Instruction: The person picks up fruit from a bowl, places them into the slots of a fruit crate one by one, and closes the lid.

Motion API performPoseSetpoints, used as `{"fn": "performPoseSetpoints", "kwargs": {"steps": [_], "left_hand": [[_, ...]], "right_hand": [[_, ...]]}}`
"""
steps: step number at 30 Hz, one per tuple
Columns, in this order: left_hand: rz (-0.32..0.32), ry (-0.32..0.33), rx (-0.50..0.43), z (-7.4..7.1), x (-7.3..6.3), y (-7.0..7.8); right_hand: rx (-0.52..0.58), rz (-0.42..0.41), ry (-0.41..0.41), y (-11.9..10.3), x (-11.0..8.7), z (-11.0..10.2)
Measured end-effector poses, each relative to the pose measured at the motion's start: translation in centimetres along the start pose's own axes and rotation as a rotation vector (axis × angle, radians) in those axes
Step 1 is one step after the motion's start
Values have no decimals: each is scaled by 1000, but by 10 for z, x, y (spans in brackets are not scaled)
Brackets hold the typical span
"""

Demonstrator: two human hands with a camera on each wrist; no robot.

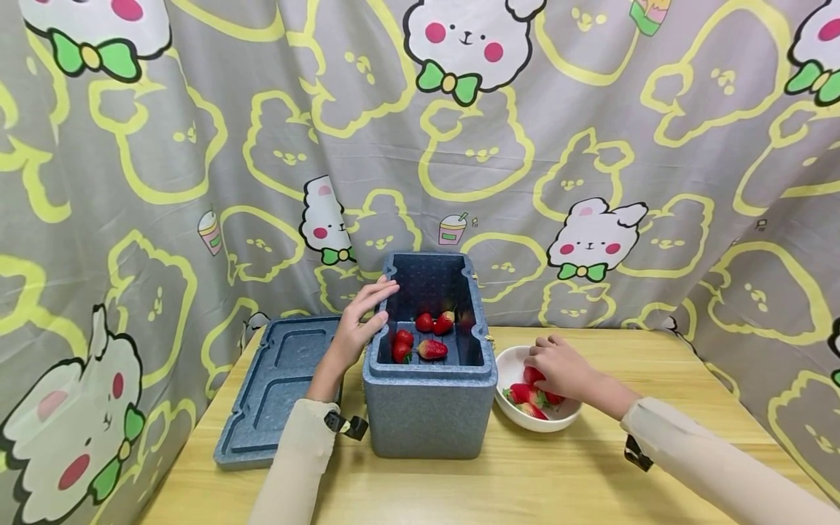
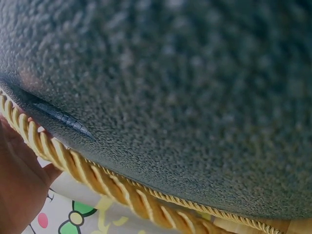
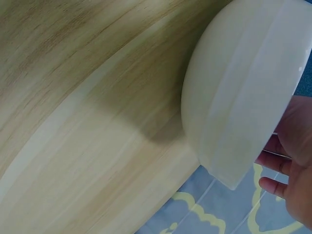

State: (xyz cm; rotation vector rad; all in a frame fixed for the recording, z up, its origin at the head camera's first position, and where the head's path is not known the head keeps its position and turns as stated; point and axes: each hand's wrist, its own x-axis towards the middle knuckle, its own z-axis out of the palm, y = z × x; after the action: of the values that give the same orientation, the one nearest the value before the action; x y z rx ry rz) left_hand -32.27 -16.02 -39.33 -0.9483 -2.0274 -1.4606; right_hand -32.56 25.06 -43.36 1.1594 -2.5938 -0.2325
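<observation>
A tall blue-grey foam box (image 1: 429,415) stands lidless on the table, with several strawberries (image 1: 433,350) on its floor. My left hand (image 1: 357,324) rests on the box's left rim, fingers reaching along the edge; the left wrist view shows the box wall and a twisted gold rope (image 2: 114,183) close up. To the right of the box is a white bowl (image 1: 541,423) holding strawberries (image 1: 521,394). Over the bowl, my right hand (image 1: 561,368) has its fingers curled down round a strawberry (image 1: 533,375). From the right wrist view, the bowl's side (image 3: 234,92) hides the fingertips.
The box's lid (image 1: 262,394) lies flat on the table left of the box, partly under my left forearm. A wooden table (image 1: 558,474) carries everything. Behind it hangs a grey patterned curtain (image 1: 380,160), close to the table's far edge.
</observation>
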Motion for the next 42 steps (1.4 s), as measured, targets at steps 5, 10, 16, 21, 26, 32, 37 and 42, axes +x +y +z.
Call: {"fn": "performPoseSetpoints", "kwargs": {"steps": [5,10,16,21,26,32,37,42], "left_hand": [[3,2,0,-1,1,0],[-12,-1,-6,0,0,1],[-23,-4,-9,0,-1,0],[-16,-3,-4,0,-1,-1],[-16,-2,3,0,0,-1],[-16,0,1,0,0,-1],[-17,1,-5,1,-1,0],[-17,4,-5,0,-1,-2]], "right_hand": [[-22,-21,15,-2,4,0],[-2,-31,33,-4,6,1],[30,-52,92,-5,7,5],[100,-27,109,-5,10,1],[145,-17,124,-3,14,-5],[161,-21,197,-3,15,-12],[194,6,249,-3,16,-25],[231,60,281,0,19,-44]]}}
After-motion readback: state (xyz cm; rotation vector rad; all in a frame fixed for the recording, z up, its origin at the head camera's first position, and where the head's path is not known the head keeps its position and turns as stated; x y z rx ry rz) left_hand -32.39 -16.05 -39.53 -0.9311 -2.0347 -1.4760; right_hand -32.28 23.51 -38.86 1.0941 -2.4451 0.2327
